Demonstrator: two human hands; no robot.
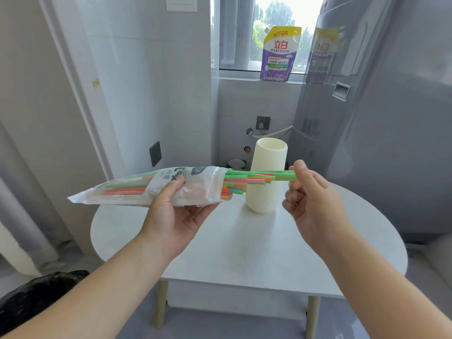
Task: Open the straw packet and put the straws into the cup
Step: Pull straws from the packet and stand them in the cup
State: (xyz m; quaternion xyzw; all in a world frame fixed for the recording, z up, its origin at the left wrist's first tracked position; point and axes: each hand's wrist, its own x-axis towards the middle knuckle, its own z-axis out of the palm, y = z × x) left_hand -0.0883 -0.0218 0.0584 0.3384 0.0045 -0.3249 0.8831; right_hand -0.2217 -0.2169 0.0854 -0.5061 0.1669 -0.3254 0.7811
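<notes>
A clear plastic straw packet lies level in the air above the table, its open mouth facing right. My left hand grips it from below near the open end. Several green, orange and pink straws stick out of the mouth. My right hand pinches the tips of a few green straws that are drawn further out, in front of the cup. The tall cream ribbed cup stands upright on the table behind the straws, nothing showing above its rim.
The round white table has wooden legs. A grey fridge stands at the right. A purple detergent pouch sits on the window sill behind. A black bag lies on the floor at the lower left.
</notes>
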